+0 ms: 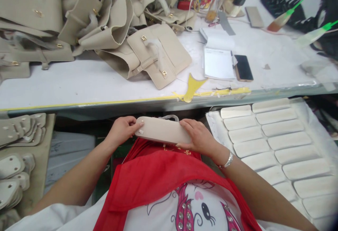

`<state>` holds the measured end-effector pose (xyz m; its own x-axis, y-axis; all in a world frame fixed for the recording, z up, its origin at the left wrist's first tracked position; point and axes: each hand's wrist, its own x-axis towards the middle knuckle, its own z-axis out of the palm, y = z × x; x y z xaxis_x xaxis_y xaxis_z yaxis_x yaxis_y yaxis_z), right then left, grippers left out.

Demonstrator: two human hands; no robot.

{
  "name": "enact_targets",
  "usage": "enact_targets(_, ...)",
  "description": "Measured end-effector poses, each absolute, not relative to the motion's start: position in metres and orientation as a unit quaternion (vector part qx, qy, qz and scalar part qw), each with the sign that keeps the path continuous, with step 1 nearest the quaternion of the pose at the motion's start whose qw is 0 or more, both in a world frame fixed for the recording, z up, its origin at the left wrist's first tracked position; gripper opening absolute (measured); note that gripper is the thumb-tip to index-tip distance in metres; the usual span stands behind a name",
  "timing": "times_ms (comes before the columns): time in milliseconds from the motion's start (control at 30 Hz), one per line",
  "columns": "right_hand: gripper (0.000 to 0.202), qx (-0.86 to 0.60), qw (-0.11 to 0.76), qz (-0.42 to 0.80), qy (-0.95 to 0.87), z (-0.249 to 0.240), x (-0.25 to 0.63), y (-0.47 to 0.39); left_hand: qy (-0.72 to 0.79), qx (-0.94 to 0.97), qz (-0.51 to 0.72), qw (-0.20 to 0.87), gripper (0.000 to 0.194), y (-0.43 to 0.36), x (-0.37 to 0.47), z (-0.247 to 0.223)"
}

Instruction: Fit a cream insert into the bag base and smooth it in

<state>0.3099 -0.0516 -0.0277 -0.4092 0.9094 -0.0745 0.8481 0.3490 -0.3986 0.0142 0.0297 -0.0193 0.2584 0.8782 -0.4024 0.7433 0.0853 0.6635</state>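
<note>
A long beige piece with rounded ends (162, 129) lies across my lap, above the red apron (155, 178). My left hand (124, 129) pinches its left end, beside a small metal stud and a small white bit. Around its right end my right hand (197, 136) is closed, fingers on top and thumb at the lower edge. A pale loop shows behind the piece's far edge. What lies under the piece is hidden.
Beige bags (160, 55) are heaped on the white table (79, 86), with a notepad (219, 63) and phone (243, 68) to the right. Rows of pale strips (289, 141) cover a board at right. Stacked beige parts (12, 166) sit at left.
</note>
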Motion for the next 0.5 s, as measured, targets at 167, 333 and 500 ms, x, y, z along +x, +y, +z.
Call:
enact_targets(167, 0.073, -0.545, 0.076, 0.200, -0.811, -0.024, 0.305, -0.049, 0.616, 0.668, 0.087, 0.409, 0.042, 0.029, 0.013, -0.022)
enact_targets(333, 0.074, -0.547, 0.060, 0.203, -0.810, -0.019, 0.297, -0.042, 0.626, 0.644, 0.103, 0.427, 0.041, 0.029, 0.011, -0.024)
enact_targets(500, 0.075, -0.545, 0.063, 0.208, -0.810, -0.020, 0.297, -0.039, 0.628, 0.614, 0.113, 0.465, 0.042, 0.030, 0.012, -0.023)
